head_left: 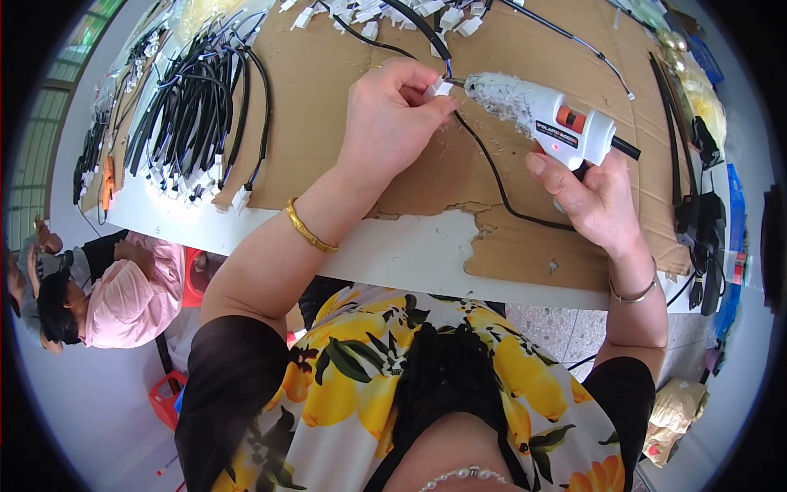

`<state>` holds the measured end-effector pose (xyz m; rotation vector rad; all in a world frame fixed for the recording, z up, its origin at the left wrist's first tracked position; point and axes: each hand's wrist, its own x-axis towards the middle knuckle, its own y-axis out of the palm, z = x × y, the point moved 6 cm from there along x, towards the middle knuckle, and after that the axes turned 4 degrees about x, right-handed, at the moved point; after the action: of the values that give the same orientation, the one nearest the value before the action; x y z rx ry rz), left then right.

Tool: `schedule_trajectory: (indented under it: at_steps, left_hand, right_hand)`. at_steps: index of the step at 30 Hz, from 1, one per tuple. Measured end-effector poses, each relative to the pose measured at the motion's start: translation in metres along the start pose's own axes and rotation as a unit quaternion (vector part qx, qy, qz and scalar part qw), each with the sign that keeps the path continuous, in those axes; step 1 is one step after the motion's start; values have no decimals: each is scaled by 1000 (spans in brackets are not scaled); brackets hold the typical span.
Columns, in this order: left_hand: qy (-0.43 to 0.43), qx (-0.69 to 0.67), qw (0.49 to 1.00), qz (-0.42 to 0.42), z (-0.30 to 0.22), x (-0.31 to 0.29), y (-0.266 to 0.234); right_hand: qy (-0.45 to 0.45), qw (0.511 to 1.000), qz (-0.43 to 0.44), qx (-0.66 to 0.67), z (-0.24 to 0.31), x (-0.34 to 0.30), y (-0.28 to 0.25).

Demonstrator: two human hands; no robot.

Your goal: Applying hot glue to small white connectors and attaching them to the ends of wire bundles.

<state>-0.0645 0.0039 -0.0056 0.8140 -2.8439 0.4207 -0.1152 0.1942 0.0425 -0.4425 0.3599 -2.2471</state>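
- Pinching 1 small white connector (440, 88) between thumb and fingers, the left hand (389, 107) is above the cardboard, near the upper middle of the work surface.
- Wrapped around the handle of a white glue gun (525, 102), the right hand (594, 197) grips it with the nozzle aimed left; the tip is at the connector, though I cannot tell whether they touch.
- From the connector, a black-sleeved cable (420, 25) with blue wire at its end runs up toward the far edge.
- A black glue stick (626, 148) sticks out of the gun's rear, and a small red light glows on its side.
- Around the wrists are 2 bangles: a gold bangle (305, 230) on the left, a silver bangle (635, 293) on the right.
- Beneath, torn brown cardboard (320, 135) covers much of a white table (410, 250).
- Farther left lies a heap of black cables (188, 107) ending in white plugs; more white connectors (451, 16) are piled at the far edge.
- Beyond the table's left side, 1 person in pink (131, 299) is near a red stool (195, 279).
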Motion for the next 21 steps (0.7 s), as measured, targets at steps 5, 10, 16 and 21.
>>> schedule_trajectory:
  at_steps: [5,10,16,21]
  left_hand:
    - [18,38,999,-15,0,0,-1]
    - [11,54,998,-14,-3,0,-1]
    - [19,54,998,-17,-2,0,-1]
    - [14,28,999,-15,-1,0,0]
  right_hand:
    - [24,1000,14,-5,-4,-2,2]
    - [-13,1000,17,-15,-3,-1,3]
    - [-8,1000,14,1,-2,0,3]
    - [-34,999,17,2,-1,0,2]
